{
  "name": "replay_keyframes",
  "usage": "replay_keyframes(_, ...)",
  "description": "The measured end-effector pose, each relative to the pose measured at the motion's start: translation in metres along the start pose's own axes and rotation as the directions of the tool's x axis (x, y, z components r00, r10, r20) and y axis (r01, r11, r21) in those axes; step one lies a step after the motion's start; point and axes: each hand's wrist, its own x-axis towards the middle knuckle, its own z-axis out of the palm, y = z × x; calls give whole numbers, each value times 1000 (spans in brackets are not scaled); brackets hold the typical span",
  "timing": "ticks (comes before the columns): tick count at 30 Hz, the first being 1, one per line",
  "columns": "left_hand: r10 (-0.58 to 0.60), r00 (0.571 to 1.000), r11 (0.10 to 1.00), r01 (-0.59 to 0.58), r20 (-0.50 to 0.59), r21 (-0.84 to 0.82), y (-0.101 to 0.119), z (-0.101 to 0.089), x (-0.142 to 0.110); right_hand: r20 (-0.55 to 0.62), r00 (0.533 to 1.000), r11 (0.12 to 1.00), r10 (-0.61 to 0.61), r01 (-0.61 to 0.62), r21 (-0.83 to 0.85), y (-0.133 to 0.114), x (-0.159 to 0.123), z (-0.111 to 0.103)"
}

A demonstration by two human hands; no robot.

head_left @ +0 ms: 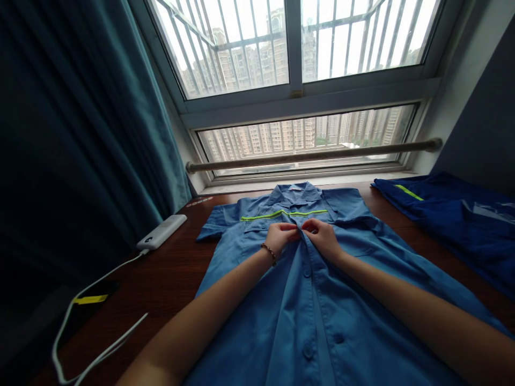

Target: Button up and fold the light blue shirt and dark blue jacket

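Both hands [281, 236] [322, 236] pinch the shirt [306, 311] placket — table [169, 273] bare leftward.

A wide barred window with pale grey frames [295, 91] is filled with flat daylight and distant high-rise blocks. A heavy teal curtain [80, 134] is hung at the left. A dark reddish-brown wooden tabletop [169, 279] is set against the sill.

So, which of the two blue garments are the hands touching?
The lighter blue shirt spread flat in the middle; both hands pinch its front. The darker garment lies untouched at the right.
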Motion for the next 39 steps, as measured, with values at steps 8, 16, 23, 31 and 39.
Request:
replay_keyframes(8,-125,979,982,99,-161,-159,2,3,-3,25,974,948,-223,223,-229,-5,-5,8)
replay_keyframes(16,-174,960,966,122,-221,-228,1,3,-1,-8,978,957,-209,203,-209,-6,-8,10)
replay_keyframes(23,-128,948,975,67,-291,-210,2,5,-2,-24,994,990,-107,105,-94,-11,-10,9)
replay_keyframes(31,-27,955,995,-5,-297,-104,2,6,-3,-73,997,1000,20,-21,-21,-10,-8,10)
replay_keyframes(39,143,970,979,-110,-196,171,-6,2,-2,-5,985,983,174,-173,58,2,-3,10)
